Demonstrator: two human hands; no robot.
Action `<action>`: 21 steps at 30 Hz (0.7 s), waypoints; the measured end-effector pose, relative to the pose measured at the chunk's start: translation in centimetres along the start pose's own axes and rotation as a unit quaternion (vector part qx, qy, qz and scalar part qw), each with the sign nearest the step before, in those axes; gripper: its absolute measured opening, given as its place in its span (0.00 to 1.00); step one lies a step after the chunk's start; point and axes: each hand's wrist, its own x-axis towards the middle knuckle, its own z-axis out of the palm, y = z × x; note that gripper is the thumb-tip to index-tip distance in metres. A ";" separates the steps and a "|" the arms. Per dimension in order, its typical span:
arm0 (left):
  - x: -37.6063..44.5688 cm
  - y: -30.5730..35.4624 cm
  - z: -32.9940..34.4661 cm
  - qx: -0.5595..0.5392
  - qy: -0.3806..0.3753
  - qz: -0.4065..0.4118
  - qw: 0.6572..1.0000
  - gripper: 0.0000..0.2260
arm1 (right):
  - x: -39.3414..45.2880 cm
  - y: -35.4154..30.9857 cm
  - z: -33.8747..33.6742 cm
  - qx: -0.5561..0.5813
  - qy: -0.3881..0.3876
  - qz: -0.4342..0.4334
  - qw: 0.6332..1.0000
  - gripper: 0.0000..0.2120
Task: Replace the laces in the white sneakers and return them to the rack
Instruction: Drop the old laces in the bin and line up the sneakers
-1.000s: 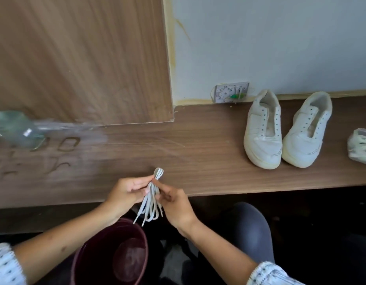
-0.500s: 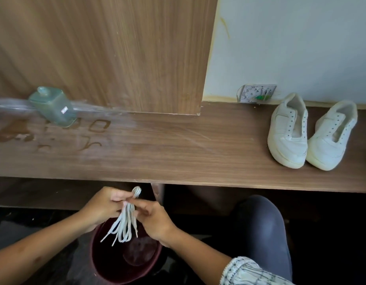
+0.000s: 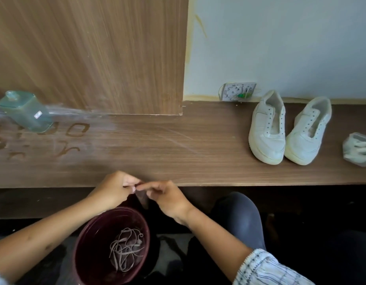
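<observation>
Two white lace-less canvas sneakers [image 3: 289, 128] on a brown wood-grain surface [image 3: 157, 149]; pale laces [image 3: 124, 251] in a maroon round plastic bucket [image 3: 91, 243]; pale-green translucent bottle [image 3: 23, 112]; white blue-striped sleeve [image 3: 266, 270].

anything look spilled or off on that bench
Yes. Wet marks and a pale smear stain the wooden bench at its left end, beside the green bottle, as if liquid was spilled. Both white sneakers stand without laces, and loose laces lie in the maroon bucket.
</observation>
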 end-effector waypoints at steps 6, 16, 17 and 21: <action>2.9 7.0 2.2 -0.018 0.027 0.091 0.995 0.15 | -1.4 -1.2 -7.7 0.082 0.067 -0.063 0.992 0.16; 8.7 19.2 10.9 -0.029 -0.006 0.202 0.979 0.17 | -5.3 0.9 -21.1 0.100 0.222 -0.097 0.965 0.14; 9.2 20.2 11.7 -0.031 -0.005 0.206 0.978 0.17 | -5.8 1.0 -22.2 0.095 0.234 -0.099 0.962 0.14; 10.8 24.2 14.8 -0.037 0.000 0.234 0.971 0.17 | -7.5 1.9 -26.7 0.067 0.293 -0.095 0.949 0.14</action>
